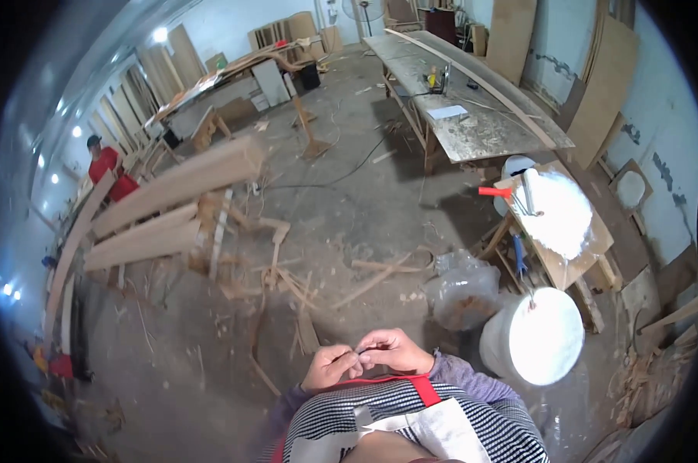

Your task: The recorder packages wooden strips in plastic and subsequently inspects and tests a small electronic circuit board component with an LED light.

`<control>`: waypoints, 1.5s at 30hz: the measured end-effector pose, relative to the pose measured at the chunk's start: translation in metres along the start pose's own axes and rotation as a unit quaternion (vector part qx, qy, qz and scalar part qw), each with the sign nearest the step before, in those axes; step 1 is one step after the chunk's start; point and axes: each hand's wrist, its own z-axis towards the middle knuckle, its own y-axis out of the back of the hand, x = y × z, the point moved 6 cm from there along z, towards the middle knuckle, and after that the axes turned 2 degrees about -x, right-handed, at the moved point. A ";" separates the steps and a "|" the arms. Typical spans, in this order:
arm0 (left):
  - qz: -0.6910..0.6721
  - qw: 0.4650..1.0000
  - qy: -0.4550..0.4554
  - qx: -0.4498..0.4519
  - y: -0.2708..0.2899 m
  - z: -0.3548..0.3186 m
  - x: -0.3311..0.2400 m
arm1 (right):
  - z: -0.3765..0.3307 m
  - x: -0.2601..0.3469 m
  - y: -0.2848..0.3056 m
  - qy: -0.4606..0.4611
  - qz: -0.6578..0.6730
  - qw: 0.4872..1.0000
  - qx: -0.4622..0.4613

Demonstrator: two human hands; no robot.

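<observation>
Close to my body, my left hand and my right hand meet fingertip to fingertip. Both are closed in a pinch. A small dark bit shows between the fingers, too small for me to name. Just below them runs the red strap of a black-and-white checked apron; whether the fingers touch the strap I cannot tell. Purple-grey sleeves cover my forearms.
A white bucket and a plastic bag stand at right, beside a bench with a white-covered board. Stacked timber and wood scraps lie left. Beyond are a long table and a person in red.
</observation>
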 end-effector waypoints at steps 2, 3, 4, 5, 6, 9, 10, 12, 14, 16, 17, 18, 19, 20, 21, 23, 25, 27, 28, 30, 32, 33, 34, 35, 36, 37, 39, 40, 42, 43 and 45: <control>0.036 0.998 0.039 -0.032 0.033 0.045 -0.016 | 0.059 0.030 0.023 -0.046 -0.004 0.995 0.092; 0.042 0.998 0.045 -0.025 0.046 0.063 -0.027 | 0.080 0.040 0.033 -0.073 -0.008 0.988 0.136; 0.037 0.997 0.061 -0.040 0.064 0.079 -0.039 | 0.104 0.048 0.043 -0.069 -0.002 0.989 0.128; 0.026 0.995 0.073 -0.057 0.078 0.098 -0.048 | 0.128 0.059 0.051 -0.049 -0.032 0.986 0.158; 0.014 0.993 0.085 -0.074 0.090 0.117 -0.053 | 0.153 0.068 0.058 -0.031 -0.063 0.980 0.186; -0.030 0.991 0.049 -0.122 0.128 0.175 -0.057 | 0.221 0.077 0.092 -0.040 -0.083 0.974 0.205; -0.048 0.987 0.031 -0.150 0.146 0.196 -0.061 | 0.245 0.074 0.103 -0.058 -0.067 0.975 0.203; -0.035 0.988 0.045 -0.144 0.174 0.246 -0.069 | 0.295 0.077 0.130 -0.077 -0.054 0.977 0.194; 0.001 0.987 0.067 -0.146 0.212 0.299 -0.079 | 0.355 0.091 0.158 -0.072 -0.164 0.964 0.198; 0.012 0.990 0.063 -0.124 0.250 0.352 -0.086 | 0.412 0.106 0.183 -0.067 -0.223 0.954 0.192; 0.024 0.992 0.063 -0.109 0.270 0.379 -0.090 | 0.439 0.111 0.196 -0.086 -0.239 0.949 0.188; 0.034 0.993 0.063 -0.095 0.287 0.406 -0.100 | 0.466 0.119 0.208 -0.107 -0.255 0.943 0.186; 0.032 0.994 0.062 -0.089 0.305 0.434 -0.111 | 0.493 0.127 0.222 -0.129 -0.270 0.937 0.183; 0.029 0.994 0.074 -0.071 0.322 0.464 -0.122 | 0.522 0.137 0.235 -0.131 -0.271 0.937 0.178; 0.025 0.994 0.087 -0.053 0.339 0.494 -0.133 | 0.552 0.149 0.248 -0.111 -0.282 0.937 0.173; 0.020 0.993 0.109 -0.031 0.369 0.550 -0.151 | 0.604 0.167 0.271 -0.073 -0.297 0.938 0.163; 0.045 0.993 0.109 0.019 0.389 0.605 -0.163 | 0.640 0.178 0.299 -0.061 -0.267 0.952 0.137; 0.062 0.991 0.113 0.049 0.410 0.659 -0.180 | 0.676 0.191 0.333 -0.025 -0.221 0.971 0.092; 0.063 0.990 0.104 0.068 0.415 0.687 -0.191 | 0.694 0.198 0.349 -0.025 -0.218 0.972 0.088; 0.065 0.989 0.085 0.103 0.425 0.739 -0.211 | 0.731 0.214 0.383 -0.015 -0.187 0.980 0.066; 0.067 0.988 0.076 0.114 0.440 0.793 -0.221 | 0.766 0.228 0.418 -0.002 -0.166 0.985 0.052; 0.062 0.989 0.061 0.124 0.447 0.823 -0.228 | 0.787 0.237 0.436 0.004 -0.144 0.988 0.052; 0.058 0.989 0.046 0.131 0.453 0.852 -0.236 | 0.808 0.246 0.454 0.010 -0.122 0.991 0.054; 0.063 0.988 0.048 0.131 0.460 0.878 -0.241 | 0.828 0.256 0.472 0.018 -0.099 0.993 0.057; 0.054 0.990 0.053 0.119 0.469 0.901 -0.246 | 0.849 0.265 0.490 0.023 -0.095 0.993 0.059; 0.044 0.992 0.059 0.106 0.476 0.923 -0.250 | 0.871 0.271 0.508 0.001 -0.066 0.995 0.073; 0.043 0.991 0.075 0.103 0.485 0.976 -0.267 | 0.913 0.291 0.541 -0.040 -0.003 0.995 0.089; 0.030 0.993 0.075 0.084 0.493 0.998 -0.278 | 0.934 0.302 0.555 -0.034 0.009 0.996 0.086; 0.002 0.996 0.074 0.048 0.510 1.043 -0.298 | 0.975 0.328 0.582 -0.034 0.037 0.993 0.107; 0.001 0.996 0.081 0.048 0.512 1.065 -0.304 | 0.989 0.338 0.595 -0.041 0.046 0.991 0.120; -0.110 0.993 -0.052 0.014 0.522 1.111 -0.329 | 1.017 0.346 0.637 0.001 0.004 0.997 0.072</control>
